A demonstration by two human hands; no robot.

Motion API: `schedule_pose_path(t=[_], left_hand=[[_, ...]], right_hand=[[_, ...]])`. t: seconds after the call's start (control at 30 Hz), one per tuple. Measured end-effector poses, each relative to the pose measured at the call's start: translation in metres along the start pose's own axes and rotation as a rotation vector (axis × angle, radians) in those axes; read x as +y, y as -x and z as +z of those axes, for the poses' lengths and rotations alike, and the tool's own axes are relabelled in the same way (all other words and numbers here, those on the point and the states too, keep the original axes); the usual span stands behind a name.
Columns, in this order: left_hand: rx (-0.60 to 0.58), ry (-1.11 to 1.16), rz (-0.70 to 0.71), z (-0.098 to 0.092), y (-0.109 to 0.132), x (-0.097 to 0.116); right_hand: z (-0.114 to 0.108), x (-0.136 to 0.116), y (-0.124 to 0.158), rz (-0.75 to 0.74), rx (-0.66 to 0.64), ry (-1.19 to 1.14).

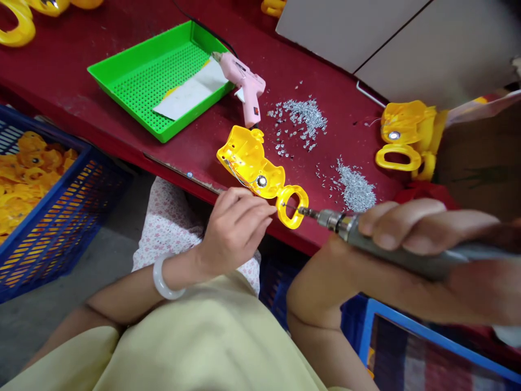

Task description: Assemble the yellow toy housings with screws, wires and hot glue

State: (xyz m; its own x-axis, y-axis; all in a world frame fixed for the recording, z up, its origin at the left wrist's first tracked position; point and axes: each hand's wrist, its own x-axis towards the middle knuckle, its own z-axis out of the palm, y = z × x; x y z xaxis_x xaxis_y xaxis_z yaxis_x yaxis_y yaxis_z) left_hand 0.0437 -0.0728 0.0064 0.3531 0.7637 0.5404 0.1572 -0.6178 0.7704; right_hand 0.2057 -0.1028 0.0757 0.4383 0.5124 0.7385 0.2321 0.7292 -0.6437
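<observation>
My left hand [236, 231] pinches the near side of a yellow plastic shell [248, 157] at the table's front edge. The shell lies with its hollow side up, showing wires, a round silver part and a ring-shaped handle [302, 195]. My right hand [427, 228] is wrapped round a grey power screwdriver [358, 231]. Its thin bit reaches across the ring's opening towards the ring's left side; whether it sits in a screw is too small to tell. Two piles of small metal parts, one of washer-like pieces [305, 117] and one of screws [356, 187], lie beyond on the red table.
A pink glue gun [244, 84] leans on a green tray [163, 130] holding white paper [195, 89]. Yellow shells [407, 127] stand at right beside a cardboard box [480, 163]. A blue crate [77, 217] of yellow parts is at left.
</observation>
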Motion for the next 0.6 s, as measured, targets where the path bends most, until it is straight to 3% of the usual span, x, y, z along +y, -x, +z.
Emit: schedule_pose_path(t=[0.07,0.13,0.3,0.6], left_hand=[[-0.078,-0.297,0.264,0.000,-0.008,-0.011],[-0.135,-0.468,0.359,0.003,-0.015,-0.022],[-0.195,-0.663,0.380,0.012,-0.021,-0.040],[-0.215,-0.608,0.342,0.014,-0.020,-0.041]], right_hand=[[0.010,0.022,-0.007,-0.080,0.047,-0.024],[0.023,0.042,-0.012,-0.082,0.133,-0.021],[0.048,0.068,-0.012,-0.002,0.239,0.019],[0.054,0.081,-0.013,0.055,0.297,0.023]])
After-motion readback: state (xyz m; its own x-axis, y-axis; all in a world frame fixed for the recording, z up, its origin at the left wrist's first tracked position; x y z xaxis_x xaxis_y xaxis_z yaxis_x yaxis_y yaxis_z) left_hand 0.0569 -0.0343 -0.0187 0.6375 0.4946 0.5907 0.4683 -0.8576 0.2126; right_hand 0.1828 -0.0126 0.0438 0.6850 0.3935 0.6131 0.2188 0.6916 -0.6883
